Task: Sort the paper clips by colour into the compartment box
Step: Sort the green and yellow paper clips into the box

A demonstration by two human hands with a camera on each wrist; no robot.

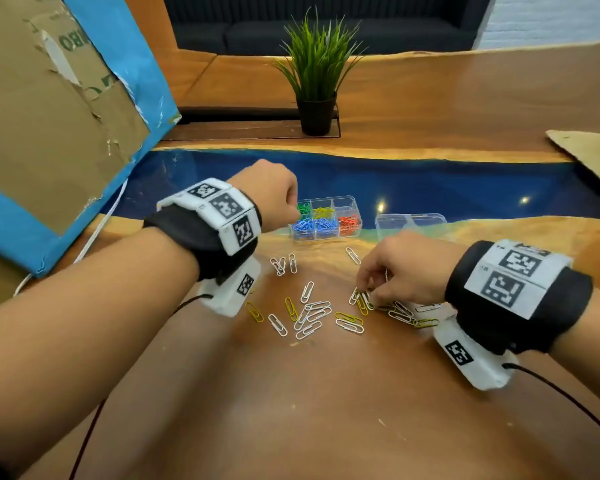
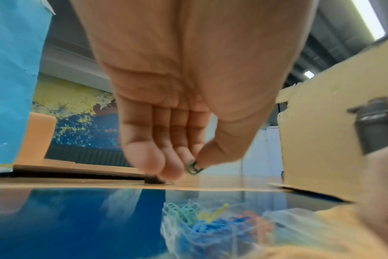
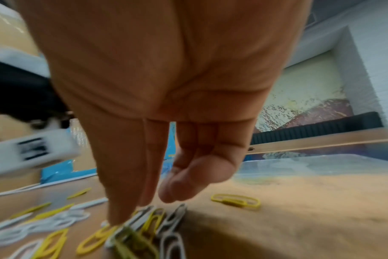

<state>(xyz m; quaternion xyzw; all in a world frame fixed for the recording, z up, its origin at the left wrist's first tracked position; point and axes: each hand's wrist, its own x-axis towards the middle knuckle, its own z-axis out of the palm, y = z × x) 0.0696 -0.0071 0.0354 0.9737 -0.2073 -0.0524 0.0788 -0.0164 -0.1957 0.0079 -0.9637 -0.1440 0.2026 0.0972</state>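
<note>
Head view bright, even, sharp; two glare spots on the blue resin strip [image 1: 430, 188], fisheye bend at edges. Left wrist view: compartment box [image 2: 210, 227] out of focus. Right wrist view motion-blurred, worst at edges; ceiling strip light [image 2: 368, 17] blown out.

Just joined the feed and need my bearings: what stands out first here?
The clear compartment box on the table's blue strip, holding green, yellow, blue and red clips. The left hand is at its left end, pinching a green clip. Nearer, white and yellow clips lie scattered on the wood, the right hand reaching into them.
</note>
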